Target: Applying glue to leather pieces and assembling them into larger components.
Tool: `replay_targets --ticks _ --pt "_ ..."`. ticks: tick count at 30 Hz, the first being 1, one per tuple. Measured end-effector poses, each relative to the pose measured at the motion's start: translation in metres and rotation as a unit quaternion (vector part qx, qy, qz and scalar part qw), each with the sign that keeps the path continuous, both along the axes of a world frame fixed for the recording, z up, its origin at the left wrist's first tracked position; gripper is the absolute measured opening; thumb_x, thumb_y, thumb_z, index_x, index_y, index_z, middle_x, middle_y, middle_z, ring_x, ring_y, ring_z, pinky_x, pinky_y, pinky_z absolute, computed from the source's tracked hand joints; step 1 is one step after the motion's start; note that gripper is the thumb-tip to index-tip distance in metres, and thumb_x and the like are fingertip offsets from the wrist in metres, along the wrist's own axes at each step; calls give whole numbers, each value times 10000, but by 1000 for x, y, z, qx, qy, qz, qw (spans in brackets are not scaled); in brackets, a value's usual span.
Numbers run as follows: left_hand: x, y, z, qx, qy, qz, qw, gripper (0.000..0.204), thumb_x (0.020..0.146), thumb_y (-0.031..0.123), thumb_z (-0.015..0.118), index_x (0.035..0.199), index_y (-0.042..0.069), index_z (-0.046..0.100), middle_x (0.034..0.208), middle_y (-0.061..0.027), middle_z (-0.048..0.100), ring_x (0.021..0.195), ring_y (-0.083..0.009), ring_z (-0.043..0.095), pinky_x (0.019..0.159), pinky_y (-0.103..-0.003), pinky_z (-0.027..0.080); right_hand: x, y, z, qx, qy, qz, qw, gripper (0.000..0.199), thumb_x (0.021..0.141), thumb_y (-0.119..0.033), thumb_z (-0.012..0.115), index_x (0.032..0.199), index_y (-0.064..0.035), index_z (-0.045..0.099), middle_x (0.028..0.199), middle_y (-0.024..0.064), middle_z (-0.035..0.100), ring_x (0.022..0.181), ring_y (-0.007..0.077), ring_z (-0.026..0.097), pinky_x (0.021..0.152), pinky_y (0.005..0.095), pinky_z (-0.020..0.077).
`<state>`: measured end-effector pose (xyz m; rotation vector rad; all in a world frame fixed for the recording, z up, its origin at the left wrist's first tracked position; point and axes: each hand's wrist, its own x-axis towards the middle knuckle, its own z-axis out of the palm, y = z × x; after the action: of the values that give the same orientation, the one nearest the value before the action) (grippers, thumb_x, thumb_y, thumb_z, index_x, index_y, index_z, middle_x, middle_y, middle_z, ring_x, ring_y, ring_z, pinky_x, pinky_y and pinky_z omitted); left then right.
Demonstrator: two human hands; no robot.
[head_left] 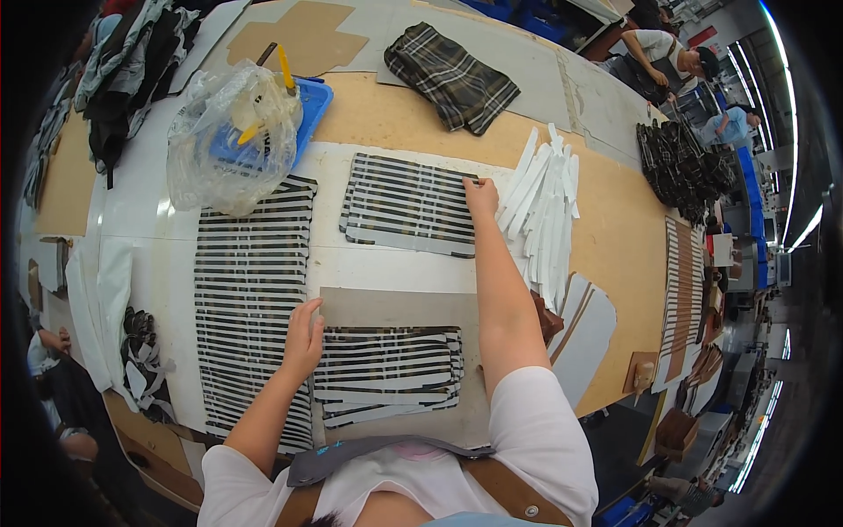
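Note:
My left hand (305, 338) lies flat on the left end of a near stack of striped fabric pieces (391, 373), which sits on a grey card sheet (386, 307). My right hand (480, 195) reaches far across and touches the top right corner of a second stack of striped pieces (406, 204). Its fingers press on that corner; whether they pinch a piece I cannot tell. A pile of white strips (543, 206) lies just right of this hand.
A long striped panel (250, 299) runs down the left. A clear plastic bag (230, 136) sits in a blue tray (312, 101) at the back left. Folded plaid cloth (452, 77) lies at the back. Other people (667, 57) work at the far right.

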<state>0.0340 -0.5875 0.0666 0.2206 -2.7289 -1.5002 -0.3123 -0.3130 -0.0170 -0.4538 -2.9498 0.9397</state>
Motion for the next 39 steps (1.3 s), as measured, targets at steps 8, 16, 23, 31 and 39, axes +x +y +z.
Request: replay_targets --ticks 8,16,23,31,39 --pt "14 -4 8 -6 -5 21 1000 305 905 100 413 1183 -21 450 1148 -178 486 1064 -323 454 949 -381 341 51 -7 34 -64 122 146 980 232 891 -255 488 911 -30 542 847 220 606 812 398 569 677 442 443" --pt "41 -21 13 -23 34 31 999 289 922 120 411 1171 -14 469 1125 -180 508 1045 -327 472 918 -378 365 88 60 152 94 206 149 963 204 901 -228 504 863 -29 529 677 231 557 634 419 533 551 438 411" --pt "83 -17 32 -22 52 38 998 263 908 97 439 1147 1 492 1091 -162 526 1009 -319 494 881 -356 387 189 16 303 67 194 314 927 154 882 -170 554 893 -17 559 644 176 550 531 304 506 540 335 420" --pt "141 -40 32 -37 37 84 995 251 909 120 450 1125 8 511 1071 -162 534 1010 -320 506 881 -362 391 277 -2 277 -197 89 264 940 190 875 -152 572 918 33 569 696 46 572 652 86 473 603 235 403" --pt "205 -60 24 -89 -7 133 987 260 909 141 454 1122 3 510 1080 -151 528 1014 -326 493 867 -381 396 316 29 114 -9 -96 232 968 366 852 -289 591 1050 13 532 821 180 603 762 301 579 721 354 445"
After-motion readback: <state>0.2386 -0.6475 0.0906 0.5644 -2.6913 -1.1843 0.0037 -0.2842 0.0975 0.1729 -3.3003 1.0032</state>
